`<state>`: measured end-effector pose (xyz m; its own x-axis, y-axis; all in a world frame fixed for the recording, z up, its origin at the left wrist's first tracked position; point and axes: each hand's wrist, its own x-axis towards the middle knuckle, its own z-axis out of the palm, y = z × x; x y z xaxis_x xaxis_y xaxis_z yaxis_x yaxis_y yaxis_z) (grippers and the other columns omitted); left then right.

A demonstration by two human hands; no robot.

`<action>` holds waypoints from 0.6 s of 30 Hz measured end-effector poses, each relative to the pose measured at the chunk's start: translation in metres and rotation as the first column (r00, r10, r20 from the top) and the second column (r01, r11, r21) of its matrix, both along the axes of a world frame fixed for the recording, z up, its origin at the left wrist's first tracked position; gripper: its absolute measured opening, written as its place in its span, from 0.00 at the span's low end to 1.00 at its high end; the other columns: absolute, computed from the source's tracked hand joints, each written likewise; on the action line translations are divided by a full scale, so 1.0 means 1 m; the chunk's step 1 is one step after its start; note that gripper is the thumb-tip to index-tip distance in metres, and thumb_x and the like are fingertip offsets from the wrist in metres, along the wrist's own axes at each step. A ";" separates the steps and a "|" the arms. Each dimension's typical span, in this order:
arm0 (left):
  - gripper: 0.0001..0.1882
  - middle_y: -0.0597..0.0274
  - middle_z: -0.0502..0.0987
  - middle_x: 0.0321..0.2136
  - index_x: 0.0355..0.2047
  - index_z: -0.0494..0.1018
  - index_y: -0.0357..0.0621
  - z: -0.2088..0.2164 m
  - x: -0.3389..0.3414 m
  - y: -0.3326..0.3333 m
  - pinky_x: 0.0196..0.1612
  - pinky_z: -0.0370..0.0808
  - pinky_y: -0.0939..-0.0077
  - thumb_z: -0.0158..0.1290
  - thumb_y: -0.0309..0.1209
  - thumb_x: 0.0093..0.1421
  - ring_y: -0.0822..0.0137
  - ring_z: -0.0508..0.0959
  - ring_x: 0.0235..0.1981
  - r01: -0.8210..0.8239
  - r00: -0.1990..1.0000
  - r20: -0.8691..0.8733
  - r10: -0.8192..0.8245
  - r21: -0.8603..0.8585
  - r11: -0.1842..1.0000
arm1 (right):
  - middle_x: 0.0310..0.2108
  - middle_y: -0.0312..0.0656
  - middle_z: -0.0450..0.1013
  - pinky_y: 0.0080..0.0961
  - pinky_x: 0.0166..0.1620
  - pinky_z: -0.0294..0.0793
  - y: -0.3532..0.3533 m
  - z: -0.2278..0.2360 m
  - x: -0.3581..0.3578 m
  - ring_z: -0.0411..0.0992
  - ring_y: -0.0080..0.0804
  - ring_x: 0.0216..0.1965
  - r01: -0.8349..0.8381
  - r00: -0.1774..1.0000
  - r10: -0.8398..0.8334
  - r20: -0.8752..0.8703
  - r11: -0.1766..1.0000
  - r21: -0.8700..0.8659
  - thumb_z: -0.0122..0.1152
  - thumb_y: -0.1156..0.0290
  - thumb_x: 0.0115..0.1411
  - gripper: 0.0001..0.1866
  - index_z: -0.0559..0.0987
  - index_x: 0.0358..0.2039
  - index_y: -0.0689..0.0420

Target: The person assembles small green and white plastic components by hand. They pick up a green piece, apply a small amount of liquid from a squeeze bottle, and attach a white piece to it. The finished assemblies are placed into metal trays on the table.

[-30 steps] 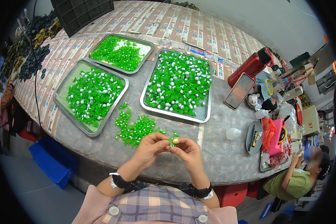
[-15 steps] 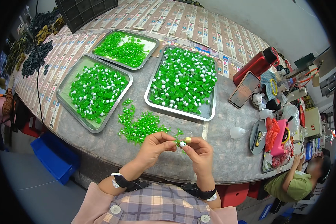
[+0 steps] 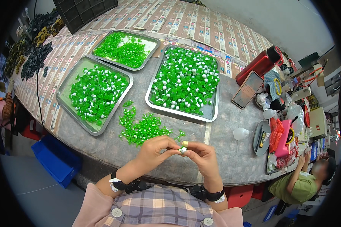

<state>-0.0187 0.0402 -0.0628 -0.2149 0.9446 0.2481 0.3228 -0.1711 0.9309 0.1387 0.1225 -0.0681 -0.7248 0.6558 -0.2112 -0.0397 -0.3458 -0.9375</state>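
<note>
Both hands are brought together over the near edge of the grey-covered table (image 3: 223, 162); clock directions are taken from their meeting point. A small white bead (image 3: 183, 150) is held at that point between the narrowed thumb-and-finger pinches of the left hand (image 3: 155, 149) and the right hand (image 3: 202, 157). How any green part is seated against it is hidden by the fingers. Even pressure from both sides is judged advisable, since a rounded surface could roll or slip; the bead is best kept square between the thumbs, with the yellow wrap (image 3: 185, 143) on the right index finger kept from riding over it.

Loose green pieces (image 3: 144, 130) are heaped at 10 o'clock, with a few strays just beyond the fingertips at 12, where they might be brushed by the knuckles. Green and white pieces are held in the large tray (image 3: 216, 109) at 12 and the left tray (image 3: 60, 96) at 10; a far tray (image 3: 155, 49) is seen at 11. A phone (image 3: 247, 90) is leaned near a red bottle (image 3: 254, 66) between 1 and 2. A translucent bottle (image 3: 240, 133) is placed between 2 and 3, and a grey dish (image 3: 257, 134) at 3, all well apart from the hands.
</note>
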 end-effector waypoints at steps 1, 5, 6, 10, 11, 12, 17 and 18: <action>0.04 0.60 0.73 0.22 0.23 0.71 0.38 0.001 0.000 0.000 0.27 0.69 0.81 0.55 0.23 0.45 0.69 0.74 0.25 0.000 0.999 -0.053 0.001 0.019 1.000 | 0.31 0.42 0.71 0.16 0.37 0.70 0.000 0.000 0.000 0.70 0.24 0.33 -0.014 1.000 0.014 -0.009 1.000 -0.013 0.55 0.79 0.49 0.12 0.71 0.37 0.66; 0.04 0.61 0.73 0.22 0.22 0.71 0.39 -0.006 0.001 -0.002 0.27 0.69 0.80 0.55 0.24 0.45 0.68 0.73 0.24 0.031 0.986 -0.163 -0.030 -0.001 1.000 | 0.31 0.42 0.71 0.16 0.36 0.69 -0.002 -0.007 0.002 0.70 0.24 0.33 -0.047 0.999 0.044 -0.024 0.990 -0.131 0.54 0.78 0.51 0.11 0.71 0.36 0.66; 0.04 0.60 0.73 0.22 0.22 0.71 0.39 -0.010 0.001 -0.004 0.27 0.69 0.80 0.55 0.24 0.45 0.69 0.73 0.24 0.042 0.985 -0.166 -0.046 -0.027 0.999 | 0.30 0.42 0.72 0.16 0.36 0.69 -0.003 -0.011 0.003 0.70 0.24 0.33 -0.053 0.999 0.053 -0.002 0.990 -0.128 0.53 0.78 0.51 0.11 0.72 0.37 0.65; 0.04 0.65 0.72 0.22 0.25 0.71 0.40 -0.026 -0.004 -0.010 0.27 0.68 0.80 0.52 0.23 0.47 0.72 0.72 0.23 -0.011 0.994 0.106 0.027 -0.150 0.989 | 0.28 0.41 0.72 0.16 0.34 0.69 -0.005 -0.029 0.005 0.70 0.23 0.31 0.025 0.999 -0.021 0.040 0.994 -0.107 0.55 0.76 0.50 0.10 0.72 0.35 0.63; 0.03 0.66 0.72 0.22 0.25 0.71 0.40 -0.028 -0.010 -0.012 0.27 0.68 0.81 0.52 0.23 0.47 0.73 0.71 0.23 -0.090 0.963 0.231 0.137 -0.204 0.975 | 0.28 0.41 0.72 0.16 0.34 0.69 -0.005 -0.031 0.006 0.70 0.23 0.30 0.072 0.997 -0.068 0.038 0.993 -0.098 0.56 0.75 0.49 0.10 0.73 0.34 0.62; 0.03 0.67 0.72 0.22 0.25 0.71 0.40 -0.030 -0.019 -0.014 0.28 0.68 0.81 0.52 0.22 0.48 0.74 0.71 0.23 -0.163 0.906 0.341 0.253 -0.270 0.949 | 0.26 0.41 0.72 0.15 0.32 0.68 -0.002 -0.031 0.008 0.70 0.23 0.28 0.067 0.976 -0.094 0.195 0.988 0.141 0.57 0.75 0.48 0.10 0.73 0.33 0.61; 0.13 0.63 0.68 0.37 0.36 0.67 0.38 -0.019 -0.104 -0.023 0.38 0.65 0.82 0.51 0.21 0.48 0.76 0.67 0.37 -0.786 0.617 0.239 0.750 0.144 0.601 | 0.21 0.40 0.68 0.23 0.28 0.66 0.007 -0.024 0.021 0.68 0.31 0.24 -0.277 0.825 -0.176 0.536 0.701 0.657 0.62 0.70 0.40 0.12 0.71 0.26 0.58; 0.15 0.62 0.66 0.40 0.39 0.66 0.38 -0.012 -0.106 -0.022 0.40 0.65 0.82 0.51 0.20 0.48 0.76 0.66 0.39 -0.834 0.541 0.143 0.829 0.219 0.507 | 0.21 0.40 0.68 0.24 0.28 0.66 0.006 -0.028 0.023 0.68 0.33 0.25 -0.345 0.804 -0.174 0.569 0.643 0.684 0.62 0.70 0.40 0.12 0.71 0.25 0.58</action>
<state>-0.1245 0.0186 -0.0744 -0.8767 0.2414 0.4160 0.4192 -0.0402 0.9070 0.1618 0.1283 -0.0964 -0.7063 0.7054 -0.0605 0.5420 0.4838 -0.6871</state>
